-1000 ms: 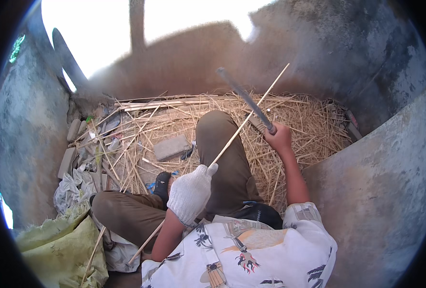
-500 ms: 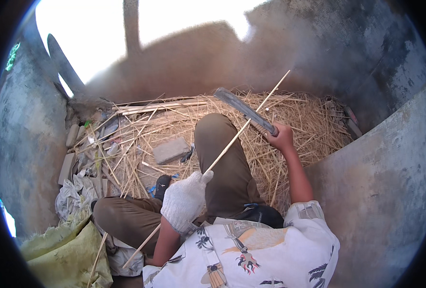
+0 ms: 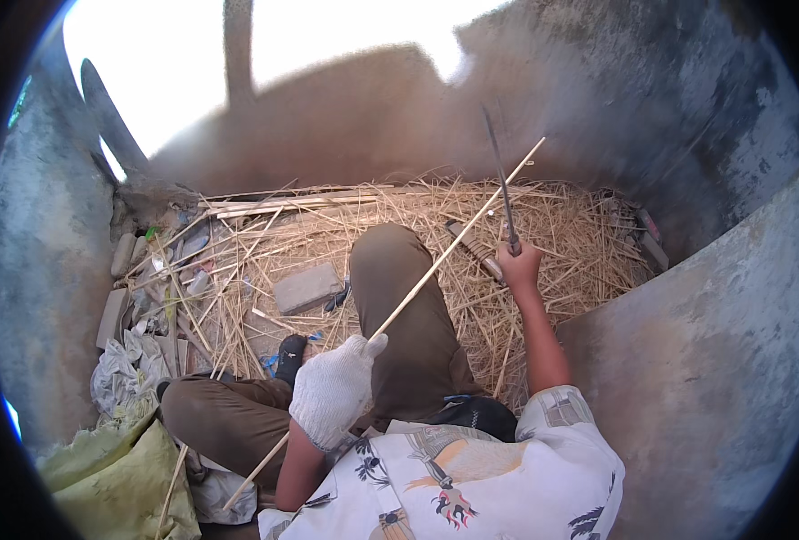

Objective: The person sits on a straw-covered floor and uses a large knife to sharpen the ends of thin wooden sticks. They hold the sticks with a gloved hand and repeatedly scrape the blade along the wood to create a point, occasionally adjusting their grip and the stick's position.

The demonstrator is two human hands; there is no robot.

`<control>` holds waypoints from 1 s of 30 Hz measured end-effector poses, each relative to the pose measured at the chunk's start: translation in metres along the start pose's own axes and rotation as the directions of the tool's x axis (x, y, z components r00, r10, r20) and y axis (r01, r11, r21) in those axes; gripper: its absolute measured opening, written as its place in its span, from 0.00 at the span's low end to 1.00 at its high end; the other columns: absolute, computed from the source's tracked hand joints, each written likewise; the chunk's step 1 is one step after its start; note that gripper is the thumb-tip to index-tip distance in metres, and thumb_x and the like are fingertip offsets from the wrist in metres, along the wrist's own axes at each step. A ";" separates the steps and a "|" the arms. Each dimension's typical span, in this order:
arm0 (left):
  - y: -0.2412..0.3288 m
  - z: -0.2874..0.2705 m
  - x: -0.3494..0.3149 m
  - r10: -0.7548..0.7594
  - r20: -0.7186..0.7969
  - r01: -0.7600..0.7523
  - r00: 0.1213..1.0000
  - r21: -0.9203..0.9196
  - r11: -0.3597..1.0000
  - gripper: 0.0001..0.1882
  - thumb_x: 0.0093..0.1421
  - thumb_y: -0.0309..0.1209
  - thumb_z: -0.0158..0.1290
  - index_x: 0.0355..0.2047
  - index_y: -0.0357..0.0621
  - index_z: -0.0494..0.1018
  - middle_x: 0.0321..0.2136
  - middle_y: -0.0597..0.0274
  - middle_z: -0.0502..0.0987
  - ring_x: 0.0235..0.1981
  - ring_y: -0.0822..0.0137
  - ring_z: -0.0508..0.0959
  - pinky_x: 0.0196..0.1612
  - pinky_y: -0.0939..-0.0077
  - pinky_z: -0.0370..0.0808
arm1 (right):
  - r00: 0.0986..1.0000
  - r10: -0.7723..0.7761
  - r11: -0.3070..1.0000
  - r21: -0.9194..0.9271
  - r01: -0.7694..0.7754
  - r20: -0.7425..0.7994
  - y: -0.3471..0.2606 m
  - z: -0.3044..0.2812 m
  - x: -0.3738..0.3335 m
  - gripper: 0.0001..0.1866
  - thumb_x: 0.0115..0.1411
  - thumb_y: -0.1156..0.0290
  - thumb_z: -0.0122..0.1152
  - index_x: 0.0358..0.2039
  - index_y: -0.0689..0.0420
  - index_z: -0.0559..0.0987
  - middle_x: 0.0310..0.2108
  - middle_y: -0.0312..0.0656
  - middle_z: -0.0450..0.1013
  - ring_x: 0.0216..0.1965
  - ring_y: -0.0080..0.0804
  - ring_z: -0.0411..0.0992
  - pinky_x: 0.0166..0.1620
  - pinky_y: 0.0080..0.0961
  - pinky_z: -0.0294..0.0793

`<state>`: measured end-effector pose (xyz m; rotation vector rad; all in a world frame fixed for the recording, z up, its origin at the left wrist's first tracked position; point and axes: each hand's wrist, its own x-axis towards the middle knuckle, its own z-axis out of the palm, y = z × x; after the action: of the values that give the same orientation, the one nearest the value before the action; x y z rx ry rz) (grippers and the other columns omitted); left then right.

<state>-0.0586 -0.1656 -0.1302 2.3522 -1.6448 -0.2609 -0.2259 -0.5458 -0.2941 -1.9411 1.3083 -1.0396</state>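
My left hand point(image 3: 334, 389), in a white knit glove, is closed round a long thin bamboo strip point(image 3: 435, 265). The strip slants from beside my left forearm, across my raised right knee, to the upper right. Bare and closed, my right hand point(image 3: 520, 265) grips a machete point(image 3: 511, 229) by its handle. Its dark blade points up, seen nearly edge-on, and crosses the strip near the far end; whether they touch I cannot tell. A small pale curl point(image 3: 529, 163) shows beside the strip's tip. Another tool with a ridged wooden handle point(image 3: 476, 250) lies on the shavings left of my right hand.
Bamboo shavings point(image 3: 579, 243) cover the floor before me. A brick point(image 3: 306, 288) lies left of my right knee. Longer strips point(image 3: 300, 201) lie along the back wall point(image 3: 354, 135). A yellowish sack point(image 3: 120, 481) is at lower left, and a concrete wall point(image 3: 705, 360) rises close on the right.
The machete has swung from pointing up-left with its broad side showing to pointing upward, nearly edge-on. A pale curl now shows near the strip's tip. My left hand still holds the strip.
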 end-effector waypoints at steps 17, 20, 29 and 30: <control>0.015 -0.021 0.000 -0.207 0.049 0.209 0.977 -0.050 0.977 0.11 0.72 0.37 0.49 0.40 0.49 0.81 0.25 0.56 0.77 0.27 0.51 0.82 0.30 0.59 0.78 | 0.914 0.328 0.934 0.064 -0.352 0.239 0.039 -0.045 0.064 0.13 0.55 0.69 0.65 0.18 0.60 0.75 0.12 0.37 0.68 0.08 0.28 0.62 0.13 0.29 0.61; 0.015 -0.017 -0.002 -0.193 0.078 0.199 0.978 -0.080 0.977 0.11 0.71 0.36 0.50 0.42 0.49 0.81 0.27 0.55 0.78 0.29 0.51 0.83 0.32 0.59 0.79 | 0.972 0.196 0.975 0.079 -0.206 0.127 0.036 -0.029 0.045 0.13 0.53 0.68 0.65 0.18 0.61 0.75 0.12 0.37 0.68 0.11 0.27 0.64 0.18 0.31 0.63; -0.020 -0.010 -0.018 -0.035 0.046 0.036 0.998 -0.011 0.999 0.13 0.64 0.31 0.53 0.47 0.54 0.81 0.30 0.59 0.77 0.30 0.55 0.82 0.33 0.62 0.80 | 0.831 -0.522 0.805 -0.211 0.555 0.194 -0.041 -0.050 -0.045 0.14 0.51 0.66 0.69 0.18 0.59 0.73 0.12 0.40 0.64 0.14 0.29 0.64 0.25 0.33 0.66; -0.025 -0.012 -0.023 0.020 0.029 -0.020 0.999 0.022 1.000 0.13 0.63 0.31 0.53 0.47 0.54 0.81 0.30 0.59 0.76 0.31 0.55 0.82 0.33 0.62 0.80 | 0.877 -0.436 0.853 -0.216 0.475 0.203 -0.036 -0.050 -0.035 0.14 0.51 0.65 0.69 0.18 0.59 0.74 0.12 0.40 0.64 0.15 0.29 0.66 0.25 0.34 0.67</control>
<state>-0.0411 -0.1342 -0.1262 2.3578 -1.6923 -0.2754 -0.2586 -0.5022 -0.2486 -2.5640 0.9544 -0.9445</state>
